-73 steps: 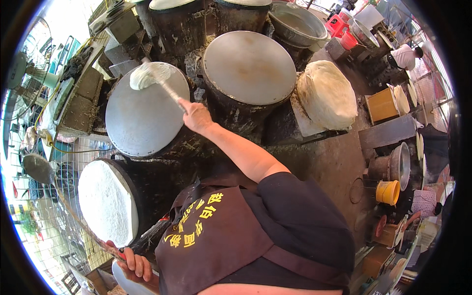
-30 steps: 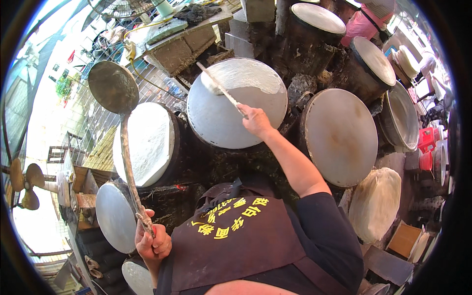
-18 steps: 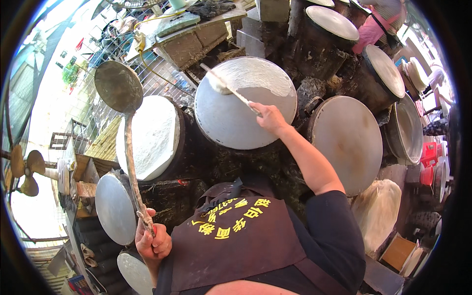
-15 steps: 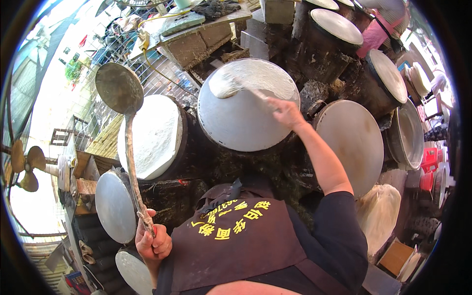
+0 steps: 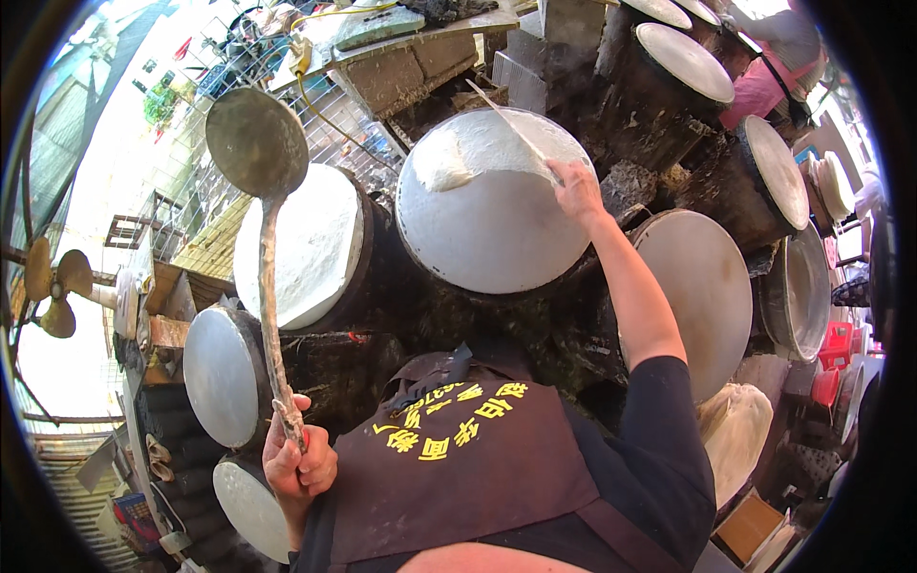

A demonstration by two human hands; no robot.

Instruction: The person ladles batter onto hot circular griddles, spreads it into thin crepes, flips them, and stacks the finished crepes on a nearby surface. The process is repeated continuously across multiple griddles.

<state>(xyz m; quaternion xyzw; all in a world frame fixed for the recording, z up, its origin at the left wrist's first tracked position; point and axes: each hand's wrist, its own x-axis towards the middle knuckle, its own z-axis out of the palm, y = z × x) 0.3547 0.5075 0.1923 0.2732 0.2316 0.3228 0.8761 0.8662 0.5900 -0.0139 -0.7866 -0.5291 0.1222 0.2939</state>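
My left hand (image 5: 301,460) is wrapped round the crusted lower handle of a long ladle (image 5: 256,143), whose large dark bowl is raised at the upper left. Over the middle round griddle (image 5: 497,239), my right hand (image 5: 577,194) grips a thin, flat spreader (image 5: 516,127) that slants up and left past the griddle's far rim. White batter (image 5: 445,164) coats the griddle's far part, thicker at the left; the near part is bare grey metal. Whether the spreader's edge touches the batter I cannot tell.
A griddle with a white sheet of batter (image 5: 304,250) stands at the left. Bare round griddles (image 5: 695,301) flank me on dark drum stoves. A fan (image 5: 59,286) is at the far left. Another person in a pink apron (image 5: 755,91) is at the upper right.
My right hand has moved right and slightly up, swinging the spreader from the left-hand batter to a steeper slant. The ladle stays in my left hand. The whole view has shifted slightly.
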